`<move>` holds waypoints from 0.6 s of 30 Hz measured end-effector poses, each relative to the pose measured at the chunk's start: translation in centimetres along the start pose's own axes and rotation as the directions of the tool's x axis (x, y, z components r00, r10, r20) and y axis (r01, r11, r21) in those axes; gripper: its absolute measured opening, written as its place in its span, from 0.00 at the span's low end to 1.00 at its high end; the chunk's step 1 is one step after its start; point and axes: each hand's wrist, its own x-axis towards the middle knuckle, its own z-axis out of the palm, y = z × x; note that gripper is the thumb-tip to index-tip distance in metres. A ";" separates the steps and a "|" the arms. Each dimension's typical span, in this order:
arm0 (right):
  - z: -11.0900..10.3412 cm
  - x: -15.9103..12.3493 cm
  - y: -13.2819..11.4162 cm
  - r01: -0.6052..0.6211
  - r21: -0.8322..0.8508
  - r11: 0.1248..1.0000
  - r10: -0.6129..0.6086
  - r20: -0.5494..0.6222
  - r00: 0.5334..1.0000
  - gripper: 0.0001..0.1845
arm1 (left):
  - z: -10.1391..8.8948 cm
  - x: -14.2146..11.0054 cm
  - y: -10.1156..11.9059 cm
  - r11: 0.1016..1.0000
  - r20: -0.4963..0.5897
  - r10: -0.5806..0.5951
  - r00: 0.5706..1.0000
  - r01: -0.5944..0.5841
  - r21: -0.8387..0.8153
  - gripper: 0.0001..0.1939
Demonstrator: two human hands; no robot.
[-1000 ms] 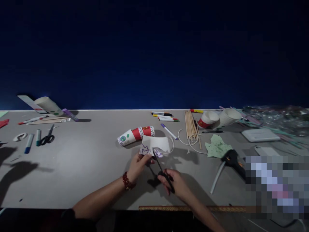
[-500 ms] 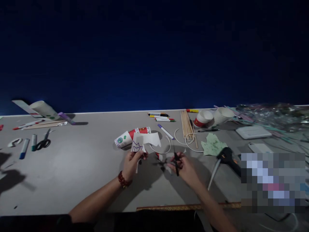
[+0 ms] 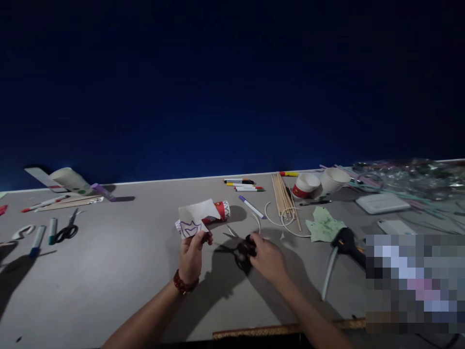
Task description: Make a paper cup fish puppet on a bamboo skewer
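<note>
My left hand (image 3: 191,257), with a dark red bead bracelet at the wrist, pinches a white piece of paper (image 3: 199,213) by its lower edge. A purple zigzag outline is drawn on the paper. Behind it lies a row of joined paper cups (image 3: 223,210), red and white with drawn patterns, partly hidden. My right hand (image 3: 269,258) is closed around the dark handles of a pair of scissors (image 3: 248,246). The blades point left towards the paper and stand apart from it. A purple-capped marker (image 3: 251,207) lies beyond my right hand.
Several markers (image 3: 243,185) and wooden sticks (image 3: 281,196) lie farther back. To the right are paper cups (image 3: 306,185), green paper (image 3: 325,225), white cord (image 3: 286,220) and a glue gun (image 3: 343,242). Another pair of scissors (image 3: 67,232) and markers (image 3: 37,241) lie left.
My left hand has shifted the paper a little left, and it now covers more of the cups. In my right hand the scissors have turned from upright to pointing left.
</note>
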 end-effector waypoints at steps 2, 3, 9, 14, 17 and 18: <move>-0.3 0.9 1.3 -0.029 0.205 0.978 0.033 -0.017 0.999 0.12 | 0.0 0.0 -0.1 1.000 -0.002 -0.011 1.000 0.011 0.003 0.10; -0.5 1.6 1.9 -0.044 0.326 0.944 0.056 -0.028 0.998 0.09 | 0.0 -0.1 -0.1 1.000 -0.002 -0.015 1.000 0.015 0.006 0.10; -2.4 6.4 3.6 -0.064 0.577 0.814 0.131 -0.076 0.988 0.14 | -0.4 -0.6 -1.0 0.990 0.066 -0.088 0.994 0.080 0.112 0.12; -3.4 7.7 4.6 -0.065 0.640 0.765 0.213 -0.158 0.964 0.18 | -0.6 -1.2 -1.8 0.960 0.115 -0.184 0.976 0.154 0.235 0.14; -3.3 7.2 5.1 -0.067 0.725 0.686 0.218 -0.116 0.969 0.21 | -0.7 -1.3 -2.1 0.950 0.147 -0.212 0.966 0.168 0.265 0.14; -3.1 7.0 5.0 -0.077 0.744 0.664 0.212 -0.089 0.973 0.21 | -0.7 -1.3 -2.1 0.949 0.153 -0.215 0.965 0.169 0.268 0.14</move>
